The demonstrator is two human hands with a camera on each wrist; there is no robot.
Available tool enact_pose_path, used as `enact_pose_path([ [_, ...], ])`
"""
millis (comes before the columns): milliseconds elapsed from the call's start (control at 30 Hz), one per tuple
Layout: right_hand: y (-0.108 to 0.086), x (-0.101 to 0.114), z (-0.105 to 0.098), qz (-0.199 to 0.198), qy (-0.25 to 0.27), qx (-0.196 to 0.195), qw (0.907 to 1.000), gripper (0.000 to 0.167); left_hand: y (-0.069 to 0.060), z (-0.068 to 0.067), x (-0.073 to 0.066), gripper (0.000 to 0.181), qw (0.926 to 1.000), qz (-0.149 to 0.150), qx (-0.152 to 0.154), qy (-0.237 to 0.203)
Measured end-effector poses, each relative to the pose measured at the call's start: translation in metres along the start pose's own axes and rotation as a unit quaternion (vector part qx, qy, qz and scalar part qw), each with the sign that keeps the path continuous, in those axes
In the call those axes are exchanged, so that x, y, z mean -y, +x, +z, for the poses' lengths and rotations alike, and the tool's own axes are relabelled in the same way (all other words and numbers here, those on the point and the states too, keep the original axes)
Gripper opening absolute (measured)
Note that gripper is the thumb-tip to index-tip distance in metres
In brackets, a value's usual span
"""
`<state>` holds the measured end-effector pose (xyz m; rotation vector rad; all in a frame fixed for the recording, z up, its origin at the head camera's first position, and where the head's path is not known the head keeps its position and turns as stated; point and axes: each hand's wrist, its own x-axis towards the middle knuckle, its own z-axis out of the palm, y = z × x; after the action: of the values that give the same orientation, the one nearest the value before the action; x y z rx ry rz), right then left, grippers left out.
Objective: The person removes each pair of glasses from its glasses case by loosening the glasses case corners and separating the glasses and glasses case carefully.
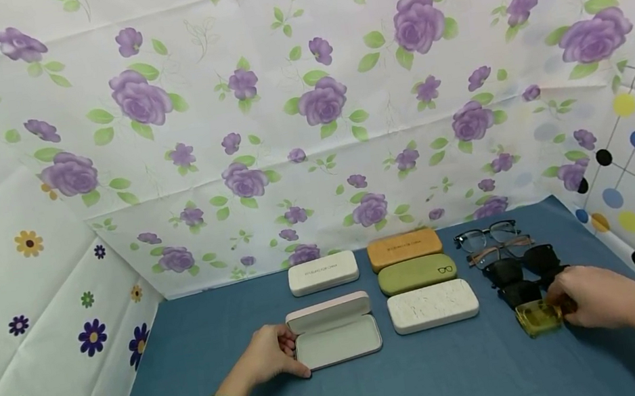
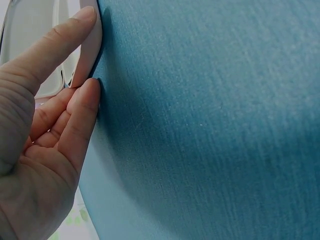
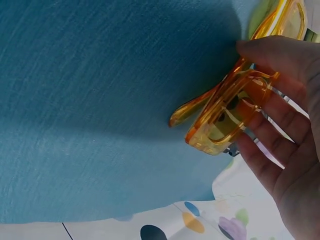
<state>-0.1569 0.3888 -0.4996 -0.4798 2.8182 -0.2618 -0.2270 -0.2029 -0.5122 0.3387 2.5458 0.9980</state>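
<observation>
An eyeglass case lies open on the blue cloth, its pale pink lid raised at the back. My left hand holds its left end, thumb along the side and fingers by the hinge corner. At the right, my right hand grips yellow see-through sunglasses around one lens and the bridge. In the right wrist view a temple arm of these sunglasses sticks out, and the thumb lies over the frame.
Behind the open case is a closed white case. An orange case, a green case and a marbled white case form a column. Clear-lens glasses, brown-topped glasses and black sunglasses lie at right.
</observation>
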Motion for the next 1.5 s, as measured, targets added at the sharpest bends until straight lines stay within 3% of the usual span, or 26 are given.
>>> enact_pose_path([
  [167,0.0,0.005,-0.007,0.008,-0.016,-0.017,0.9997,0.026,0.0,-0.001,0.0,0.058,1.0,-0.001,0.0,-0.002],
  [367,0.001,0.018,-0.024,0.019,0.007,-0.014,0.9997,0.037,0.0,-0.001,0.001,0.058,1.0,-0.002,0.003,-0.004],
  [533,0.008,0.034,-0.038,0.018,-0.001,-0.022,0.9996,0.033,0.001,-0.001,0.001,0.058,1.0,0.0,0.004,-0.003],
  [700,0.032,0.052,-0.044,-0.017,-0.018,-0.077,0.9967,0.023,0.0,-0.001,0.001,0.057,1.0,0.002,0.0,-0.002],
  [900,0.069,0.095,-0.04,-0.087,-0.026,-0.155,0.9837,0.022,-0.002,-0.001,-0.001,0.057,1.0,-0.004,0.001,0.0],
  [1033,0.092,0.134,-0.042,-0.085,0.012,-0.159,0.9836,0.028,-0.001,0.0,-0.002,0.057,1.0,-0.007,-0.002,-0.005],
  [1200,0.12,0.178,-0.044,-0.06,0.107,-0.144,0.982,0.035,0.0,-0.001,-0.002,0.058,0.9999,-0.007,-0.009,-0.005],
  [1500,0.153,0.229,-0.031,-0.085,0.204,-0.111,0.969,0.038,-0.001,0.0,-0.002,0.058,0.9999,-0.009,-0.005,-0.004],
])
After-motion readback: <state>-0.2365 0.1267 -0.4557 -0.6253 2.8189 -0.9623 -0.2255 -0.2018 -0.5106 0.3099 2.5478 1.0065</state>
